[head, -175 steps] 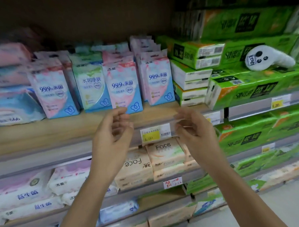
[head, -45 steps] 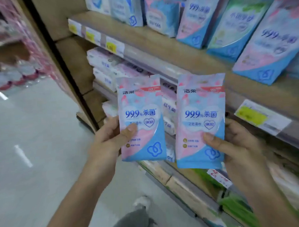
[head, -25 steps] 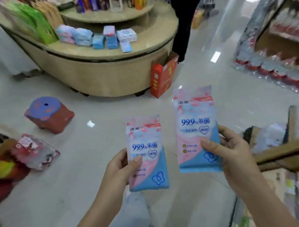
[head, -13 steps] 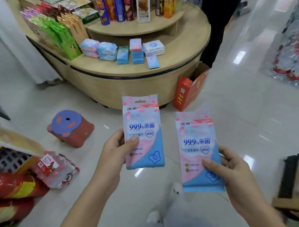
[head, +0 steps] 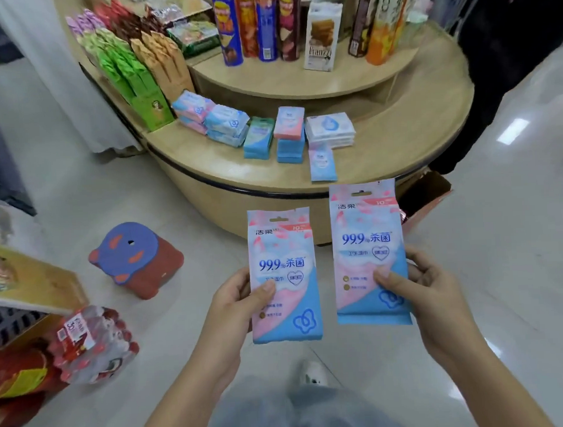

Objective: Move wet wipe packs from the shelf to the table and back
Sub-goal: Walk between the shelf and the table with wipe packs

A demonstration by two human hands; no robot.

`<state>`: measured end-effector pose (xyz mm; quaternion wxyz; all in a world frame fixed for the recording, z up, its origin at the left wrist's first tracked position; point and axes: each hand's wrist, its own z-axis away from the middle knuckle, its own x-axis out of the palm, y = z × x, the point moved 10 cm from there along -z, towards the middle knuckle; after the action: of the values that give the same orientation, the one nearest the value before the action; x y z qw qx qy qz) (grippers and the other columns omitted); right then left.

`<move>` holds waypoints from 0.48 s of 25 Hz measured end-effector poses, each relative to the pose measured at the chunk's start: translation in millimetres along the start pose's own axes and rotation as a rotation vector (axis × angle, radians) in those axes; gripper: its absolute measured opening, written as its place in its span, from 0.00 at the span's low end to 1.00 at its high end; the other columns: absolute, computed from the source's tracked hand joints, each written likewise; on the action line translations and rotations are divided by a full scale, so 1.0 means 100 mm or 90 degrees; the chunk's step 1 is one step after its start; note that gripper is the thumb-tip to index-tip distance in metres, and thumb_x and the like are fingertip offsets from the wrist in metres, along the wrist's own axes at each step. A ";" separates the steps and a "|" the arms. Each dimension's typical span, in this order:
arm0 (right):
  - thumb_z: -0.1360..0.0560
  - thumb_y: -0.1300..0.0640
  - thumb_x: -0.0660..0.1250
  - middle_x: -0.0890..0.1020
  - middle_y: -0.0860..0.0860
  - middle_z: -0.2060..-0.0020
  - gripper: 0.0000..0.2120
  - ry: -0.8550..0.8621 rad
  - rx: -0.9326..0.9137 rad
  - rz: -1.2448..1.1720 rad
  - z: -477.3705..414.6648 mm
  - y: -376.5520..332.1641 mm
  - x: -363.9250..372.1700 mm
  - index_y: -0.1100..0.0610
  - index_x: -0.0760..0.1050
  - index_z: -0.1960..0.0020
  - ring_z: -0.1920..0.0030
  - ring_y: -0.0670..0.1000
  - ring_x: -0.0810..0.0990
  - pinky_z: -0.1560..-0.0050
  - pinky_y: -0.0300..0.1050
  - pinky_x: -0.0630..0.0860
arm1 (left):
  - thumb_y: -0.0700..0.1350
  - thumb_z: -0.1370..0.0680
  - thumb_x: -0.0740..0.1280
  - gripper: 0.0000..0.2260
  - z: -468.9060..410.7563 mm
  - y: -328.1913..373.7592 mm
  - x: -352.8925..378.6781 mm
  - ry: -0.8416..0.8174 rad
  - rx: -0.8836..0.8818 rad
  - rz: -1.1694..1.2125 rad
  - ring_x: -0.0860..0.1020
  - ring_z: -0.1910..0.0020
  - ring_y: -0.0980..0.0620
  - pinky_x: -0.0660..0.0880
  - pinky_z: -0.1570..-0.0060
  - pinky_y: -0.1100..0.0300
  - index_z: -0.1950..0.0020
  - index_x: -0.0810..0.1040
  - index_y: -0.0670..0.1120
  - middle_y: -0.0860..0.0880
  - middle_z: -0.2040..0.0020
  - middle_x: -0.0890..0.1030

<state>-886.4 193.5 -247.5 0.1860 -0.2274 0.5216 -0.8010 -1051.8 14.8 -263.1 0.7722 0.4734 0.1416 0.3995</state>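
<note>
Two wet wipe packs are held upright above the floor, short of the round table. At far left, a shrink-wrapped bottle bundle lies near a red-and-blue stool. The left hand grasps the left pack, thumb on its front, fingers behind. The right hand grasps the right pack the same way, slightly higher. More wipe packs sit stacked on the table's lower tier; snack tubes stand on the upper tier.
</note>
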 end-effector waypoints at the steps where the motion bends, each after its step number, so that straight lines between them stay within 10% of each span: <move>1: 0.38 0.60 0.73 0.86 0.54 0.55 0.20 -0.005 -0.003 0.006 -0.22 -0.09 0.07 0.57 0.76 0.47 0.57 0.54 0.85 0.62 0.43 0.82 | 0.37 0.24 0.64 0.08 -0.13 0.03 -0.02 0.010 -0.010 0.016 0.83 0.64 0.55 0.74 0.72 0.68 0.46 0.78 0.42 0.48 0.55 0.86; 12: 0.33 0.66 0.70 0.85 0.56 0.52 0.18 0.045 0.047 0.000 -2.15 -0.19 0.89 0.63 0.75 0.43 0.53 0.57 0.85 0.57 0.45 0.82 | 0.38 0.24 0.65 0.07 -2.12 0.86 -0.61 0.028 -0.062 0.029 0.84 0.62 0.52 0.76 0.69 0.66 0.47 0.78 0.41 0.46 0.53 0.85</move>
<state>-1081.8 314.4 -291.1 0.1758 -0.1917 0.4980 -0.8273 -1259.2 120.3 -308.7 0.7816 0.4296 0.1277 0.4338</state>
